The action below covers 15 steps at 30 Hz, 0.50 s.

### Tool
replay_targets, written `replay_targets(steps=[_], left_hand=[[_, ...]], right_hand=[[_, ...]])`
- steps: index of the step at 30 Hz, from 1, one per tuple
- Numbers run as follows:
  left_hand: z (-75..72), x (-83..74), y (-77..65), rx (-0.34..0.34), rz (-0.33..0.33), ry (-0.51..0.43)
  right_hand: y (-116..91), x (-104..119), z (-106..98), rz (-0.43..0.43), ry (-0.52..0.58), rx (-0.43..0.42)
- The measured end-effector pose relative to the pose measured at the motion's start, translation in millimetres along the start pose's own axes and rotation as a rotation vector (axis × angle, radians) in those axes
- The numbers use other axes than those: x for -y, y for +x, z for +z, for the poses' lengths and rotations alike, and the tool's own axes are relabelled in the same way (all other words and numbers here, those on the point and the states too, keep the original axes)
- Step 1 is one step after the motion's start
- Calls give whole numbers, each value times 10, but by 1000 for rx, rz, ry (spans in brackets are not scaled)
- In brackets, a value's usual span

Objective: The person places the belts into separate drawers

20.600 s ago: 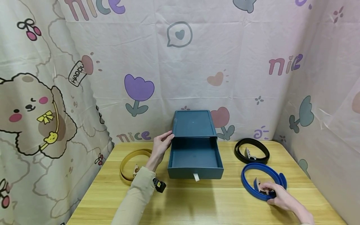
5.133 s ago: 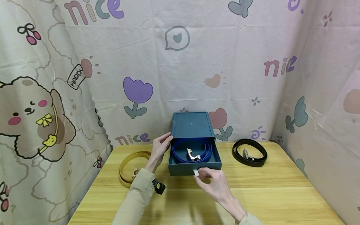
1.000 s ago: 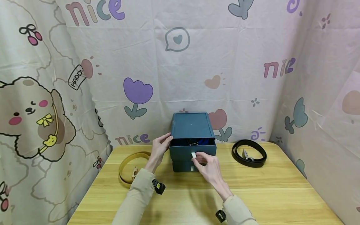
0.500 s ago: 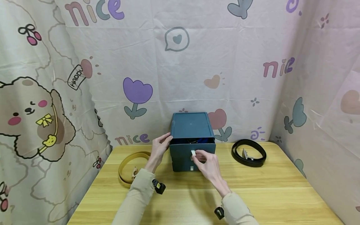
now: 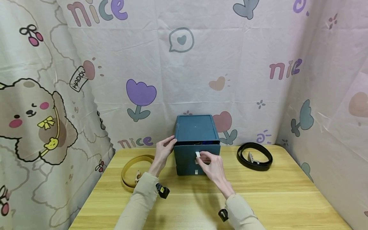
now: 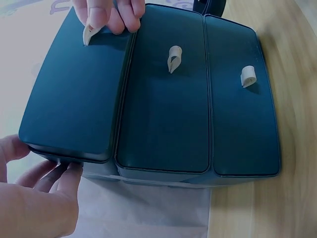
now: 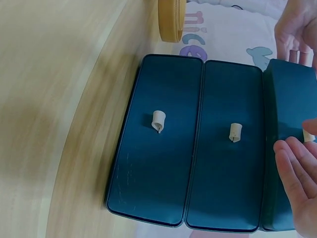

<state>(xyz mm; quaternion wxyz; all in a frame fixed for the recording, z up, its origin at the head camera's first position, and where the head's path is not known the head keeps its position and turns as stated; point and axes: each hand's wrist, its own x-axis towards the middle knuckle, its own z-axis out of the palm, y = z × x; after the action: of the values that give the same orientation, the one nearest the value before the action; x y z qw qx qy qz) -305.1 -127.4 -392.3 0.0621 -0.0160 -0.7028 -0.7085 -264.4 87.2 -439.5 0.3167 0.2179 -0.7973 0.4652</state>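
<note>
A dark teal three-drawer storage box (image 5: 196, 127) stands at the back of the table. Its top drawer (image 6: 74, 106) sticks out slightly past the lower two, leaving a narrow gap under the lid. Through that gap shows a bit of the blue belt (image 5: 207, 142), mostly hidden. My right hand (image 5: 212, 166) pinches the white pull tab (image 5: 197, 154) of the top drawer between thumb and index finger. At the upper left front corner, my left hand (image 5: 164, 151) holds the box, fingers against its side wall.
A coiled tan belt (image 5: 126, 166) with a gold buckle lies left of the box, partly behind my left arm. To the right rests a coiled black belt (image 5: 256, 166) with a silver buckle. A printed curtain (image 5: 184, 70) hangs right behind the table (image 5: 273, 198).
Earlier, the blue belt moved from the table into the drawer. Since then my right hand has pushed the top drawer inward by its tab, narrowing the gap. My left hand has stayed put.
</note>
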Motion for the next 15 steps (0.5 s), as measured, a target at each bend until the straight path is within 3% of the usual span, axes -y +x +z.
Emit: replay_targets(steps=[15], left_hand=[[7, 3, 5, 8, 2, -22]], right_hand=[[67, -61, 41, 25, -26, -10]])
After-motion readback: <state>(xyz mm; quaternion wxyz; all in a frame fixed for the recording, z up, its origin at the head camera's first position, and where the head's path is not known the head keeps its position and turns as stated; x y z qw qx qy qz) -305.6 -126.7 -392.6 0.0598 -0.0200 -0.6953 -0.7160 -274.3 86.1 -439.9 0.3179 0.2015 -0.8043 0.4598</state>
